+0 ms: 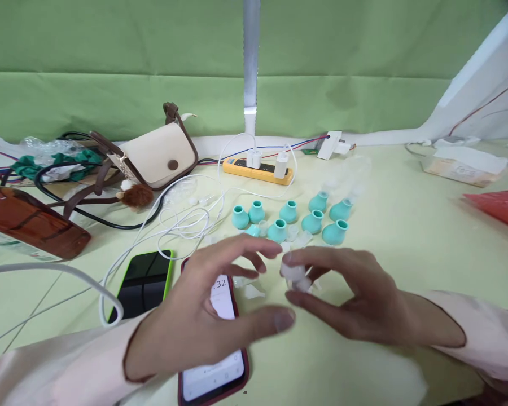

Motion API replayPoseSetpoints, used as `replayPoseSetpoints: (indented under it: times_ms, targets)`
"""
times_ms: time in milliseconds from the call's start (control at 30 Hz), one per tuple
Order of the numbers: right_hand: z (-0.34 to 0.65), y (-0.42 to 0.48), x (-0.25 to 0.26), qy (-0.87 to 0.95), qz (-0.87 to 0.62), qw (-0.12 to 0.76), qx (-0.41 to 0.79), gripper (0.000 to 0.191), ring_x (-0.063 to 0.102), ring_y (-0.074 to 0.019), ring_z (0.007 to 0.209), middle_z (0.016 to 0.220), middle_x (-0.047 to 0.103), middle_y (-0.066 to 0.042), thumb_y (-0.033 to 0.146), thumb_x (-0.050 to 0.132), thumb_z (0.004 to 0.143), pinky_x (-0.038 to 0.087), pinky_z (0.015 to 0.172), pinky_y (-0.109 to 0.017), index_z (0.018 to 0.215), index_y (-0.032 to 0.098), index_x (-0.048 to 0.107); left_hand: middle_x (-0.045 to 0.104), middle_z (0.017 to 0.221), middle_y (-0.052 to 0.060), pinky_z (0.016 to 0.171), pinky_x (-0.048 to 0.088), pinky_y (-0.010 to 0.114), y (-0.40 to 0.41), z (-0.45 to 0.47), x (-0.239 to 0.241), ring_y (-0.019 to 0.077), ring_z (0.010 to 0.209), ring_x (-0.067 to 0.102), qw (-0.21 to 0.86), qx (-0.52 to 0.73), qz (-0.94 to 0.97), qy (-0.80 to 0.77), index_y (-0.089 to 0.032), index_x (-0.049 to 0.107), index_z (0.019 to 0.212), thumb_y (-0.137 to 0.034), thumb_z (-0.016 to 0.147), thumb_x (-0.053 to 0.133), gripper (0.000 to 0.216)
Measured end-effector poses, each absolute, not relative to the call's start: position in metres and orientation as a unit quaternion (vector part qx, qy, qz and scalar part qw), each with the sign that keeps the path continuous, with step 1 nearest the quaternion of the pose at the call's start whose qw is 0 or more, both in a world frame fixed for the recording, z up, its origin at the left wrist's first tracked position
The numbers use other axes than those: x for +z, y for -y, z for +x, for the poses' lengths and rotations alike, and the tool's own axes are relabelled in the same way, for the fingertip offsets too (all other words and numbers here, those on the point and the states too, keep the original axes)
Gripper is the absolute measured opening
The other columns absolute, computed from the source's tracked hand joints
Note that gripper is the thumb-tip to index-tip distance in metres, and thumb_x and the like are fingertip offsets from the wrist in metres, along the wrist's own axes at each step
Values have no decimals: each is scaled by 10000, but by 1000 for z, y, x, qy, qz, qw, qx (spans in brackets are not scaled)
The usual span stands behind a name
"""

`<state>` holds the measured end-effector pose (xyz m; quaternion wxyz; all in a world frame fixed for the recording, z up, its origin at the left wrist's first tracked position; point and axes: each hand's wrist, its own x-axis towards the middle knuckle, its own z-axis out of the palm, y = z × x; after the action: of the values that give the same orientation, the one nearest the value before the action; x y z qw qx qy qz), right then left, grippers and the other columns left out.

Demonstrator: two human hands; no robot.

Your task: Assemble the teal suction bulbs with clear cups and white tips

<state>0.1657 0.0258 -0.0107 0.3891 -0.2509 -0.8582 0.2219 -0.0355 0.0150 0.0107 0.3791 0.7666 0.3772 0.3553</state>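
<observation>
Between the thumb and fingers of my right hand is a small translucent white plastic piece, blurred, so its exact kind is unclear. My left hand is open beside it, thumb and fingers apart, over a phone with a dark red case and a lit screen. Beyond my hands stand several small turquoise vase-shaped pieces with round open mouths. Translucent scraps lie on the table near my left fingertips, and more lie among the turquoise pieces.
A phone in a lime-green case and looped white cables lie left. Behind are a cream handbag and a yellow power strip. A brown bottle lies far left; a tissue pack and red bag are right.
</observation>
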Motion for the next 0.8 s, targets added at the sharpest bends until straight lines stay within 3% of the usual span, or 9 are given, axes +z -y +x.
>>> replayPoseSetpoints:
  times_ms: [100, 200, 233, 400, 567, 800]
  targets:
    - [170, -34, -7, 837, -292, 394, 243, 374, 572, -75, 705, 967, 603, -9, 107, 534, 774, 510, 580, -168, 1120, 237, 475, 550, 1056, 17, 812, 462, 305, -33, -42, 9, 172, 949, 523, 209, 298, 831, -420, -244, 487, 1076, -329, 798, 538, 295]
    - [172, -40, -3, 838, -314, 368, 253, 425, 555, -80, 747, 993, 587, -23, 107, 492, 805, 509, 592, -169, 1203, 244, 437, 503, 1163, 98, 843, 426, 421, -51, -45, -9, 261, 1025, 453, -15, 129, 878, -461, -178, 362, 1238, -376, 828, 470, 468]
    - [172, -40, -3, 838, -315, 364, 258, 440, 553, -81, 752, 988, 585, -30, 109, 479, 814, 509, 595, -169, 1230, 236, 414, 478, 1194, 125, 836, 414, 458, -56, -45, -16, 291, 1036, 432, -41, 109, 878, -464, -172, 322, 1274, -349, 832, 471, 499]
    - [170, -39, -2, 836, -311, 348, 289, 430, 554, -83, 707, 968, 561, -57, 131, 439, 840, 509, 580, -189, 1256, 184, 339, 470, 1203, 67, 813, 372, 530, -66, -45, -37, 326, 1071, 399, -74, 57, 897, -433, -382, 402, 1199, -245, 842, 464, 387]
    - [172, -37, -2, 836, -326, 329, 295, 316, 562, -114, 850, 1047, 528, -71, 163, 443, 847, 509, 629, -198, 1156, 193, 380, 532, 1087, 107, 801, 335, 559, -66, -43, -35, 328, 1043, 425, -88, 45, 899, -427, -278, 502, 1092, -273, 879, 383, 245]
    - [174, -37, 3, 849, -317, 329, 266, 298, 528, -61, 772, 1004, 565, -8, 148, 460, 845, 475, 626, -137, 1130, 234, 453, 557, 963, 117, 817, 323, 558, -64, -38, -37, 272, 895, 536, -60, 54, 903, -422, -167, 515, 984, -195, 830, 474, 162]
